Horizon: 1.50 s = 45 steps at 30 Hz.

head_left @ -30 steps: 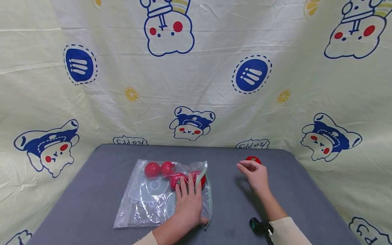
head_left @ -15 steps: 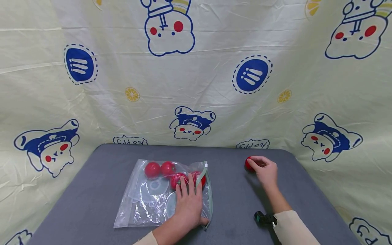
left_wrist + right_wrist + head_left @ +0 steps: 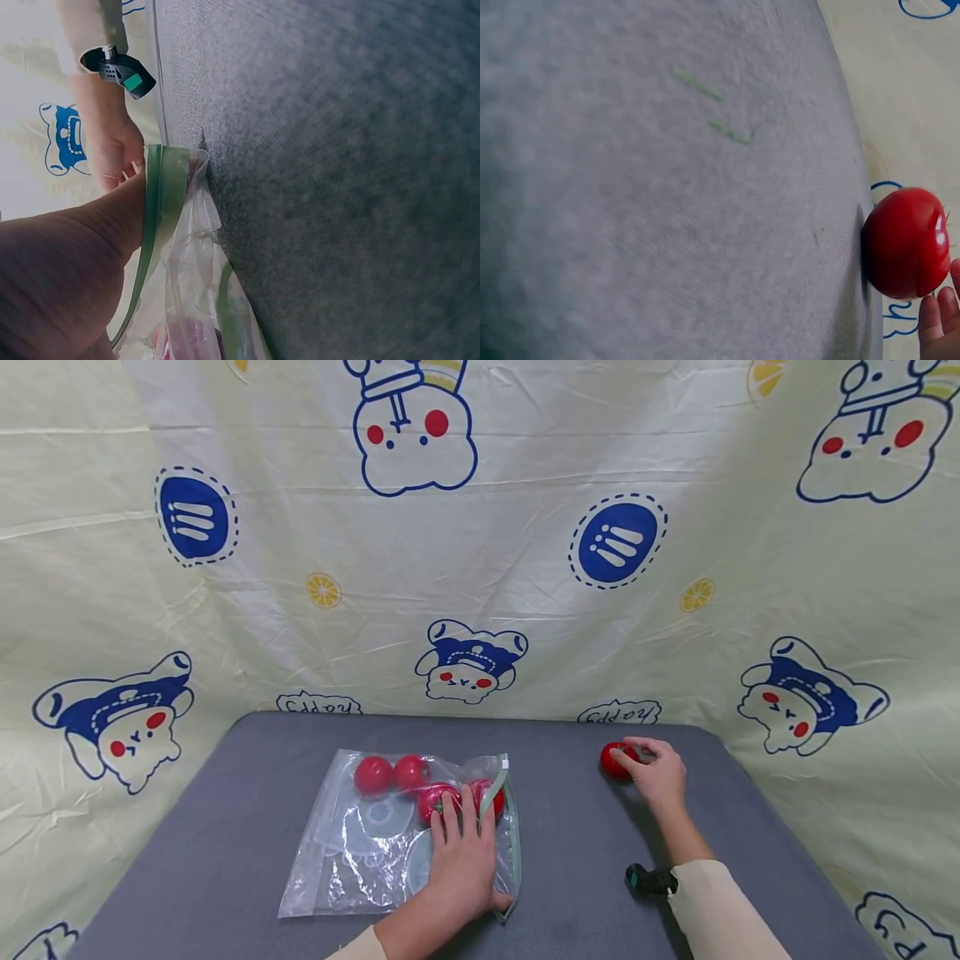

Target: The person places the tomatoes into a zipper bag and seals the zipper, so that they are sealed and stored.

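In the head view, a clear zip bag [image 3: 315, 868] with a green zip edge lies flat on the table. Inside are several red tomatoes [image 3: 372, 776]. My left hand [image 3: 461, 868] rests on the bag with fingers spread, covering part of two tomatoes near its opening. Another tomato [image 3: 615, 762], with a green stem, sits on the table at the far right. My right hand [image 3: 660, 775] is at this tomato, thumb over its top and fingers beyond it. The right wrist view puts the fingertips [image 3: 930, 311] beside the tomato's skin, not wrapped round it; the thumb is hidden there.
The grey cloth-covered table [image 3: 247, 793] ends at a patterned curtain [image 3: 525, 577] behind and at both sides. A black wrist camera [image 3: 648, 881] is strapped at the right sleeve. Two small green bits [image 3: 697, 85] show on the cloth in the right wrist view.
My right hand has moved to the right, from in front of the loose tomato to its right side, so more of the tomato shows. The left hand and bag have stayed put.
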### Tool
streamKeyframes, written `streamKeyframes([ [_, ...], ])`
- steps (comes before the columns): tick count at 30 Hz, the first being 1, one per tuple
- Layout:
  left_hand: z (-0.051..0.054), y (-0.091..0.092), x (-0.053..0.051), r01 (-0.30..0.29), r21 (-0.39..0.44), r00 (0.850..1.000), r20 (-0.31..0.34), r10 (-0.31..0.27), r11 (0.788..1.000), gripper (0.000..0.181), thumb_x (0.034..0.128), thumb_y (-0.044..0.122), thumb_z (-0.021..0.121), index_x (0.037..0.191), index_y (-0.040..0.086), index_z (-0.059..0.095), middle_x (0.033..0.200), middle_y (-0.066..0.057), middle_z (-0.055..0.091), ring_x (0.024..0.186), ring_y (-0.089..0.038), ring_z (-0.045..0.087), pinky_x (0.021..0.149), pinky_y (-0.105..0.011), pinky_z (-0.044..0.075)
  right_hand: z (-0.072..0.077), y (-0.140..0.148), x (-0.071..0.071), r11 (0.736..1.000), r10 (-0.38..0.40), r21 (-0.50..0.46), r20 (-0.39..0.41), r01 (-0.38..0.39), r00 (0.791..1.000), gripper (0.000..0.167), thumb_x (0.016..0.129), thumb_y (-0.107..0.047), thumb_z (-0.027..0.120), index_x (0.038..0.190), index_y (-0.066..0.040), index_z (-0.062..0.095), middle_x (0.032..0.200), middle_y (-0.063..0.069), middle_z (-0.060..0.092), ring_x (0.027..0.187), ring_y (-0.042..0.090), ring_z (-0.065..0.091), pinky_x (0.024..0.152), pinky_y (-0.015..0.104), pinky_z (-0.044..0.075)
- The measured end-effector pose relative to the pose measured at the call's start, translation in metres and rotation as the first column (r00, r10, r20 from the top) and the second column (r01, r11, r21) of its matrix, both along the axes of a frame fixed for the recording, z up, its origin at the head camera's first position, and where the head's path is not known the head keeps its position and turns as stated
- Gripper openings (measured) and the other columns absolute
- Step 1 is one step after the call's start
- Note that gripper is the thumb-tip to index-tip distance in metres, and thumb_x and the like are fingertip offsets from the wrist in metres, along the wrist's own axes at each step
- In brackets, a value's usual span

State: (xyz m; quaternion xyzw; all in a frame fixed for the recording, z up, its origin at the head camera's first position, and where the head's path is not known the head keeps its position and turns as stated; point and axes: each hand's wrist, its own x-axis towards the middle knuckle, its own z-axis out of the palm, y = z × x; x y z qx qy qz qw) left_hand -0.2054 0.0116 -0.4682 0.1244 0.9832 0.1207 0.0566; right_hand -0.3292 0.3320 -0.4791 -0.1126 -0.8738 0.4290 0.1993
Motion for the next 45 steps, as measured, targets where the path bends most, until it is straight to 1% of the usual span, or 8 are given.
streamKeyframes([
  [2,0.0,0.0,0.0,0.0,0.006,1.0,0.003,0.0,1.0,0.118,0.0607,0.052,0.094,0.157,0.015,0.037,0.171,-0.019,0.013,0.156,-0.05,0.011,0.124,-0.066,0.018,-0.002,0.003,-0.002,1.0,0.009,-0.004,0.039,-0.009,0.999,0.047,0.091,-0.037,0.078,0.129,-0.01,0.07,0.143,0.017,0.056,0.131,0.035,0.051,0.103,0.049,0.049],
  [5,0.001,0.0,0.0,0.001,0.008,1.0,0.009,-0.001,1.0,0.118,0.061,0.052,0.094,0.157,0.015,0.037,0.171,-0.019,0.013,0.156,-0.05,0.011,0.124,-0.067,0.018,-0.004,0.006,-0.005,0.999,0.03,-0.022,0.085,-0.028,0.996,0.055,0.09,-0.038,0.079,0.135,-0.01,0.065,0.146,0.02,0.052,0.134,0.037,0.047,0.107,0.053,0.046],
  [16,-0.001,0.0,-0.001,0.005,0.025,1.0,0.017,-0.005,1.0,0.119,0.0614,0.05,0.094,0.158,0.015,0.035,0.171,-0.019,0.012,0.156,-0.05,0.009,0.125,-0.066,0.016,-0.009,0.007,-0.008,0.989,0.095,-0.126,0.176,-0.073,0.98,0.075,0.09,-0.038,0.08,0.15,-0.008,0.049,0.149,0.023,0.05,0.135,0.038,0.045,0.105,0.05,0.047],
  [22,-0.002,0.0,-0.001,0.01,0.025,1.0,0.015,-0.01,1.0,0.118,0.0611,0.048,0.095,0.158,0.015,0.036,0.171,-0.019,0.013,0.156,-0.05,0.01,0.124,-0.066,0.017,-0.01,0.005,-0.006,0.984,0.102,-0.165,0.188,-0.071,0.977,0.075,0.091,-0.035,0.078,0.153,-0.007,0.045,0.154,0.025,0.045,0.139,0.04,0.041,0.111,0.053,0.045],
  [29,-0.002,-0.001,-0.001,0.003,0.038,1.0,0.022,-0.004,0.999,0.118,0.061,0.048,0.095,0.158,0.015,0.035,0.171,-0.019,0.012,0.156,-0.05,0.008,0.124,-0.067,0.016,-0.012,0.003,-0.005,0.985,0.081,-0.167,0.194,-0.049,0.978,0.077,0.09,-0.038,0.079,0.153,-0.008,0.046,0.154,0.024,0.046,0.139,0.04,0.042,0.112,0.052,0.044],
  [33,-0.002,-0.001,-0.002,0.001,0.043,1.0,0.027,-0.002,0.999,0.119,0.0608,0.048,0.095,0.158,0.014,0.035,0.171,-0.019,0.012,0.156,-0.05,0.008,0.124,-0.067,0.016,-0.013,0.003,-0.005,0.986,0.078,-0.162,0.198,-0.046,0.977,0.078,0.09,-0.04,0.079,0.153,-0.008,0.046,0.154,0.024,0.046,0.138,0.039,0.042,0.11,0.05,0.045],
  [40,-0.001,-0.001,-0.002,0.004,0.031,0.999,0.032,-0.005,1.0,0.119,0.061,0.047,0.095,0.158,0.015,0.035,0.171,-0.018,0.012,0.157,-0.049,0.007,0.124,-0.066,0.017,-0.016,0.003,-0.006,0.985,0.065,-0.167,0.19,-0.033,0.98,0.075,0.09,-0.039,0.08,0.152,-0.01,0.049,0.151,0.022,0.049,0.135,0.037,0.045,0.098,0.038,0.05],
  [45,0.0,-0.002,-0.002,0.008,0.036,0.999,0.039,-0.009,0.999,0.12,0.0615,0.048,0.095,0.159,0.014,0.034,0.171,-0.018,0.011,0.157,-0.05,0.006,0.125,-0.066,0.016,-0.017,0.003,-0.007,0.983,0.061,-0.181,0.19,-0.026,0.98,0.075,0.09,-0.038,0.08,0.152,-0.011,0.048,0.152,0.022,0.048,0.136,0.037,0.044,0.101,0.041,0.05],
])
